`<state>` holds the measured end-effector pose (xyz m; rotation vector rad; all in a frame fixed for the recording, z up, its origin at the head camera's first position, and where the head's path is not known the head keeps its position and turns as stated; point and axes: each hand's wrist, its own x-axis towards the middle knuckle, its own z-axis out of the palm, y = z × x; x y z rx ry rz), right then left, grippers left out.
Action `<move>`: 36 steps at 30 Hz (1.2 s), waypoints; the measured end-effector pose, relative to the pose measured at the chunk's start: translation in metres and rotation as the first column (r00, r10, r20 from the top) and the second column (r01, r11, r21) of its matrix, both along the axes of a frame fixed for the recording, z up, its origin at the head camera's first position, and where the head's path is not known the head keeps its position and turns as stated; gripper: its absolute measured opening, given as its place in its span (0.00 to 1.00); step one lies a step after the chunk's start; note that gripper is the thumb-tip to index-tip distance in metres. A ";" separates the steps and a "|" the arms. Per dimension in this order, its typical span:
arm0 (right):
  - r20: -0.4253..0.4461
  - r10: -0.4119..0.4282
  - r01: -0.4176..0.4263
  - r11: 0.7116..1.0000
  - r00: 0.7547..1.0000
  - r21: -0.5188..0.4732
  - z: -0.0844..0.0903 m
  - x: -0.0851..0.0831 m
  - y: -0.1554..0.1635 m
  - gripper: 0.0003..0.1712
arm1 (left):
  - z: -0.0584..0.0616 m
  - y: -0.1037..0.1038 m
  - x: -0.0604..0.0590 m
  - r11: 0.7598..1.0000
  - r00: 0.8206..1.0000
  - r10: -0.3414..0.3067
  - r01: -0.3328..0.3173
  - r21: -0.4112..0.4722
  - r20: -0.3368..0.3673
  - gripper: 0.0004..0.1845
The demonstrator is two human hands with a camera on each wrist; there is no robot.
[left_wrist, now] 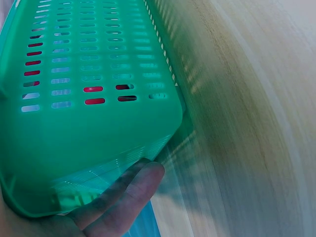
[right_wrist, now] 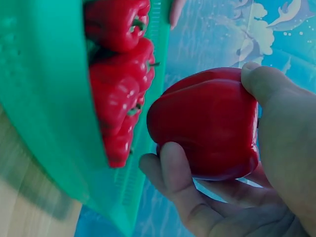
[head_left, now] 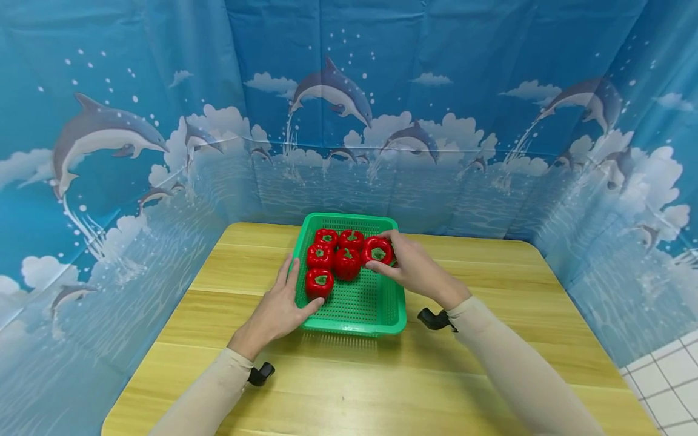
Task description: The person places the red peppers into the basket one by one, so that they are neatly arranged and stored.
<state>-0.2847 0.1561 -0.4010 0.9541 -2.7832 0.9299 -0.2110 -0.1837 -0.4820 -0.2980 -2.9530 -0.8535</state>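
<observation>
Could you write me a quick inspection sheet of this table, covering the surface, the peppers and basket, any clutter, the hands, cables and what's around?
Surface: wooden table, light yellow planks.
Job's things: green basket with slotted walls, holding five red peppers in the far half; a sixth red pepper is held over the basket's right side.
Clutter: nothing seen.
Hands: left hand rests against the basket's near left corner, fingers straight; right hand grips the sixth pepper between thumb and fingers.
Cables: nothing seen; a black wrist mount sits at each wrist.
Surroundings: blue dolphin curtain on three sides; white tiled floor at the lower right.
</observation>
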 end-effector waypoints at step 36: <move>0.170 0.163 -0.193 0.965 0.972 0.177 -0.019 -0.011 -0.055 0.40 | 0.000 0.001 0.000 1.000 1.000 -0.001 0.001 0.002 0.005 0.64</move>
